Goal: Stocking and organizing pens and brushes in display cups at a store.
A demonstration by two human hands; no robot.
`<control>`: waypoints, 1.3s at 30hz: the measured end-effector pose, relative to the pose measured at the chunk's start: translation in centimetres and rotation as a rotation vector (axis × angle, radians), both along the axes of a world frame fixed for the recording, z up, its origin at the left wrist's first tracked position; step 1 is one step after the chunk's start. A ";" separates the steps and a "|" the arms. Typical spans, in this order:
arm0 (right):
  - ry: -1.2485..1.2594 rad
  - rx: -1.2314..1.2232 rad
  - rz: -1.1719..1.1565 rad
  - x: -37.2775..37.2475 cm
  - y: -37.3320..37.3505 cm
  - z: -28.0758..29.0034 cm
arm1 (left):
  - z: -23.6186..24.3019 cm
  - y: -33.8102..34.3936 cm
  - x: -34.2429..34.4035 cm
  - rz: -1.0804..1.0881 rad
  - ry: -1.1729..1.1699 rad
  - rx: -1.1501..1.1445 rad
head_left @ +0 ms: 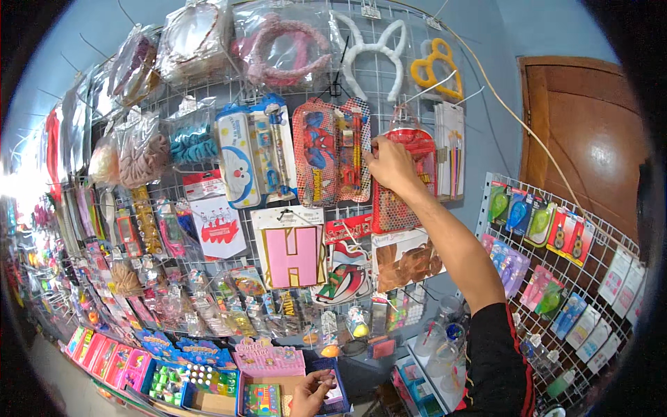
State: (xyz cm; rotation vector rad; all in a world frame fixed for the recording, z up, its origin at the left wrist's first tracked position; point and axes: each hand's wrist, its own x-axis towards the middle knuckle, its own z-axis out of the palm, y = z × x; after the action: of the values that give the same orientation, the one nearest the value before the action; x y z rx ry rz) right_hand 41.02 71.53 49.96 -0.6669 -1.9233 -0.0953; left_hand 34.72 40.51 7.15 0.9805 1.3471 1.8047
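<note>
Right hand [390, 165] pinches the top of the red mesh pouch [403, 184] on the grid; it looks light, floppy, best held by its top edge. Left hand [310, 391] fingers rest curled on a small box [335, 390].

We see our right hand [390, 165] raised against the wire grid [417, 83], hemmed in closely: a red mesh stationery pack [406, 201] hangs under it, a second red mesh pack [332, 151] just to its left, and a paintbrush pack [450, 149] just to its right. Above, white bunny-ear headbands [375, 52] leave a little bare mesh. Open air lies along our forearm, between this grid and the side rack [556, 271]. Down low, our left hand [310, 393] sits among crowded boxes [208, 382].
</note>
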 end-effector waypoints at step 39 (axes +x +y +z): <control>0.077 -0.609 0.619 12.6 -17.4 -12.7 | 3.1 -0.2 -4.7 -0.012 0.097 0.067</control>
State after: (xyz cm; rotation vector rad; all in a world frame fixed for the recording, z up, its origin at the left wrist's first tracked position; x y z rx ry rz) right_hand 53.61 54.11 37.26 -0.4182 -2.0019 0.9176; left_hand 30.05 40.34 10.22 1.1219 1.3430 1.8240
